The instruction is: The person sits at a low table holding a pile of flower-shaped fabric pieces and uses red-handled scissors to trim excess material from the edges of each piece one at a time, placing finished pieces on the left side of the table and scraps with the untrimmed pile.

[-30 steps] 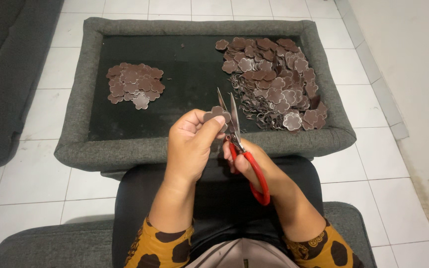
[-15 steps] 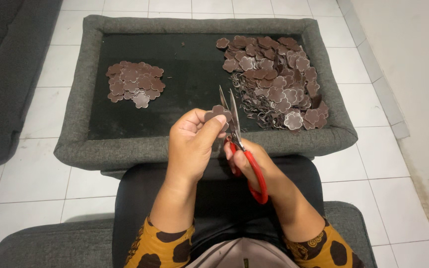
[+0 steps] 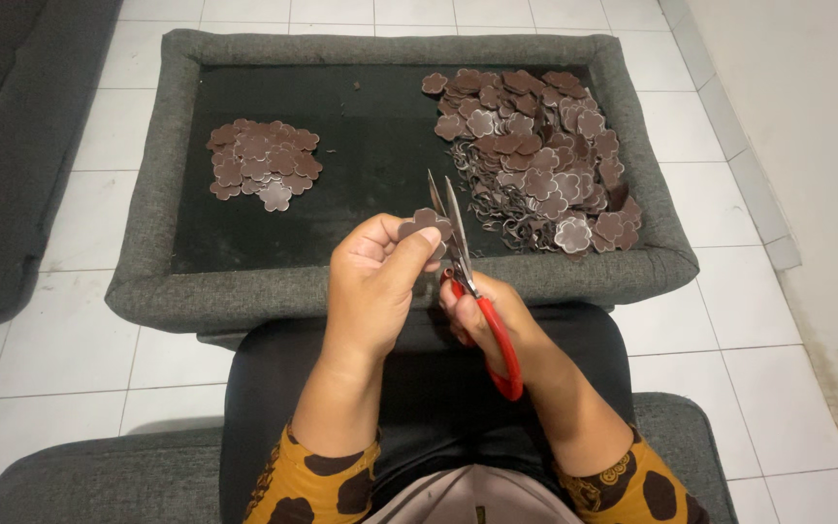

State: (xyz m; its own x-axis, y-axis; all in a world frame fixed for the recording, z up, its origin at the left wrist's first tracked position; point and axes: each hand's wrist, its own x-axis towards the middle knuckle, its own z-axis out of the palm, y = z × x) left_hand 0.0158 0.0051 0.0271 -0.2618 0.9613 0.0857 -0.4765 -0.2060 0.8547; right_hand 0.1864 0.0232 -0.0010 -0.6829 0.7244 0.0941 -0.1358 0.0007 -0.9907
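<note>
Scissors (image 3: 467, 281) with red handles sit in the right hand (image 3: 492, 311), fingers closed around the handles, two blades parted and pointing away. Left hand (image 3: 372, 281) pinches one brown flower-shaped piece (image 3: 426, 224) between thumb and fingers, right against the blades, above the tray (image 3: 147, 281). Two piles lie in the tray: a small pile (image 3: 262, 163) left, a large pile (image 3: 535, 155) right, too many to count.

Flower-shaped brown piece (image 3: 426, 225) and red-handled scissors (image 3: 472, 286), both held above the near rim of the tray.

The piece is small, flat, lobed, dark brown, pinched at its lower edge. The scissors point away from the person, slim metal blades slightly parted, touching the piece's right edge; red loop handle points toward the lap.
</note>
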